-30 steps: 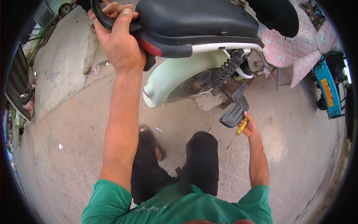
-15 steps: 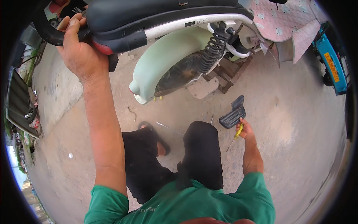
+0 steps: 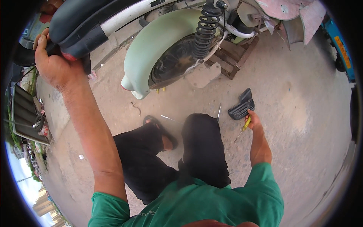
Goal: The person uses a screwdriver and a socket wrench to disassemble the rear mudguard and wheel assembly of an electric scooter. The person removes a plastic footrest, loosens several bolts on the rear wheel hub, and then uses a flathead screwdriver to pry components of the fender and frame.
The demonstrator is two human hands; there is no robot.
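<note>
At the upper left my left hand (image 3: 58, 70) is closed round the black grab bar (image 3: 26, 55) behind a scooter's black seat (image 3: 75, 20). Below the seat runs a white side rail (image 3: 124, 17), with a red tail light (image 3: 70, 56) beside my wrist. The pale green rear fender (image 3: 145, 53) sits over the wheel, next to a black coil shock absorber (image 3: 206, 32). Low on the right, my right hand (image 3: 254, 118) holds a black ribbed plastic footrest-like part (image 3: 242, 107) together with a yellow-handled screwdriver (image 3: 246, 123), its shaft pointing down.
Under the scooter stands a wooden frame (image 3: 234, 62). A thin metal rod (image 3: 168, 118) and another slim tool (image 3: 219, 110) lie near my knees. A pink patterned cover (image 3: 283, 9) hangs at the top right, beside a blue vehicle (image 3: 342, 53). A small white object (image 3: 81, 157) rests on the concrete.
My left hand and the seat with its rail have shifted left and up, widening the gap above the fender. My right hand still holds the black part and screwdriver, slightly turned.
</note>
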